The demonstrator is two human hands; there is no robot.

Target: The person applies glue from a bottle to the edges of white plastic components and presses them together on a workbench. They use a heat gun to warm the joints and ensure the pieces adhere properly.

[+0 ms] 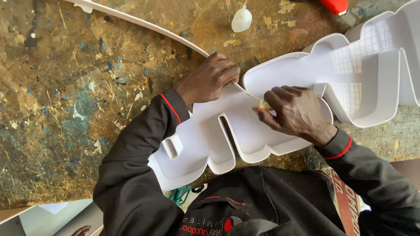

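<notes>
Left hand (209, 78) closed, pinching the thin wall strip of the white letter-shaped tray (205, 144), right hand (294, 111) gripping a small yellowish applicator (262, 103) inside it, tray near the workbench (65, 109) front edge, white glue bottle (241, 19) and red tool (334, 5) at the far edge.
</notes>
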